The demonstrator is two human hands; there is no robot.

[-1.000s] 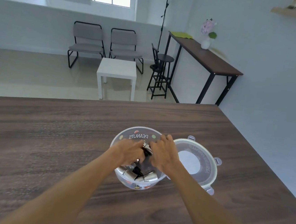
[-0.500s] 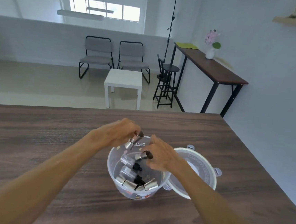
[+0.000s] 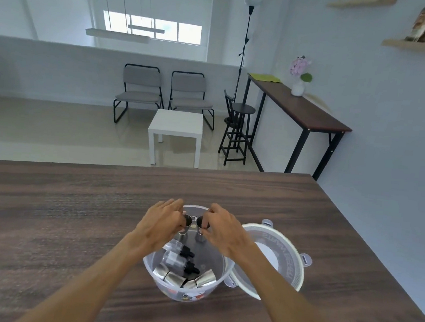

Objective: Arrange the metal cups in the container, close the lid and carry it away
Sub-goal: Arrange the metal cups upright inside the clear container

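Cups going in, lid still off

Nearest us, a row of metal cups (image 3: 182, 278) already lies along the front wall of the clear container (image 3: 167, 290) on the table (image 3: 44, 222), two dropper bottles (image 3: 180, 257) just behind them; further back the left hand (image 3: 161, 223) pinches one small cup (image 3: 186, 223) and the right hand (image 3: 221, 230) pinches another (image 3: 201, 224), both above the far side. The lid (image 3: 286, 269) leans against the container's right rim, so closing and carrying remain.
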